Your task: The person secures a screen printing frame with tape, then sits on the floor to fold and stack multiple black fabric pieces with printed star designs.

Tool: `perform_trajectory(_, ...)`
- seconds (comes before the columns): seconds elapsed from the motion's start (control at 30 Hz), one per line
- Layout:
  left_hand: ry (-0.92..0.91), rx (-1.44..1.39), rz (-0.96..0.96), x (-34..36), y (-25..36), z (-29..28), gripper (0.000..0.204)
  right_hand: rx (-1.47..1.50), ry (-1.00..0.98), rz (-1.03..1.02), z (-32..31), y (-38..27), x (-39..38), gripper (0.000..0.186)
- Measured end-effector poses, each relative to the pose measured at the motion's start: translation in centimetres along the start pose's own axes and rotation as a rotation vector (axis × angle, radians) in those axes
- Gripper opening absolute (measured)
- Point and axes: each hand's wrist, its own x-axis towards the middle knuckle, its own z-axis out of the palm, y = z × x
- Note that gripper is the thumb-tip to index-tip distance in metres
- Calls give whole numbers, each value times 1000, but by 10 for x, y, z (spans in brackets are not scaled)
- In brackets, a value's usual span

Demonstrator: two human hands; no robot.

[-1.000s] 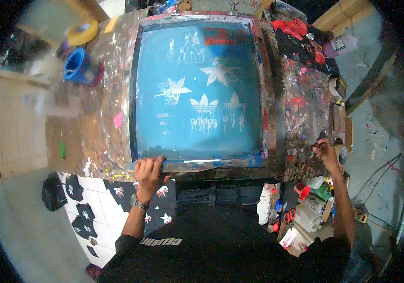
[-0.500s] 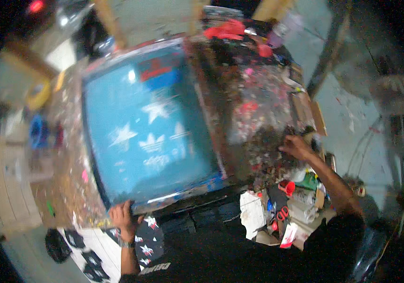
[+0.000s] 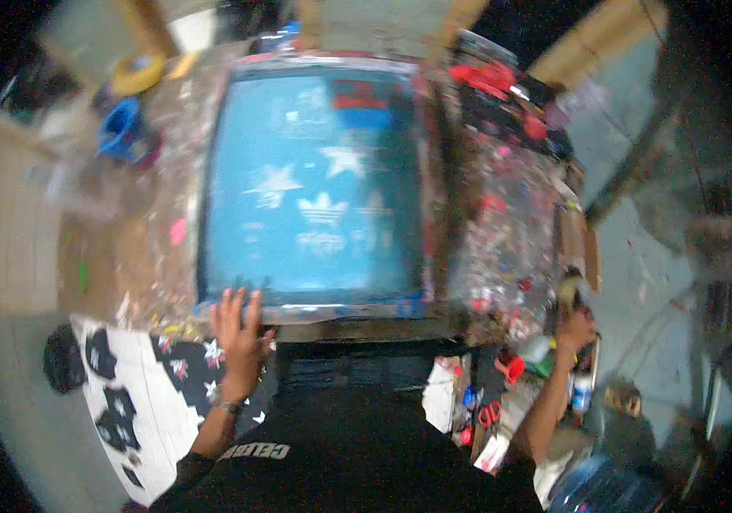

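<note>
A wooden screen-printing frame [image 3: 315, 303] with a blue mesh showing pale stars and a leaf-like mark lies on a paint-spattered table [image 3: 503, 222]. My left hand [image 3: 238, 329] rests over the frame's near rail, fingers spread onto the mesh edge. My right hand [image 3: 575, 329] is off the table's near right corner, closed around a small pale roundish object [image 3: 567, 291]; blur hides what it is.
A blue bucket [image 3: 122, 128] and a yellow tape roll [image 3: 135, 73] sit far left. White fabric printed with black patches and stars [image 3: 135, 393] hangs at the near left. Red-stained tools [image 3: 494, 81] lie far right. Bottles and red-handled scissors [image 3: 490, 415] crowd the lower right.
My right hand has drawn back from the table's right edge toward its near corner and now holds a pale object. My left hand stays on the frame's near rail. The view has swung.
</note>
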Motion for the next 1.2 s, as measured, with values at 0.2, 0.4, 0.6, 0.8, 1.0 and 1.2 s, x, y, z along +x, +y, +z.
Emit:
perform_trajectory(0.2,-108,-756,175,-16,95,-16,45,441,132,-319,-88,-51,-45,44)
perform_trajectory(0.4,-845,-1908,-23,23,129,16,65,1245,-371,-1004,-165,-156,-172,45)
perform_trajectory(0.6,-807,-1906,-202,5,66,-9,68,1459,-290,-1407,-138,-208,-225,23)
perform_trajectory(0.8,-548,-1495,-280,-9,55,-56,48,1345,-161,-1536,-109,-220,-252,21)
perform_trajectory(1.0,-247,-1046,-194,-9,75,-61,31,1355,-80,-1463,-99,-230,-256,21)
perform_trajectory(1.2,-218,-1036,-189,9,67,-37,18,1378,17,-1448,-80,-238,-252,20)
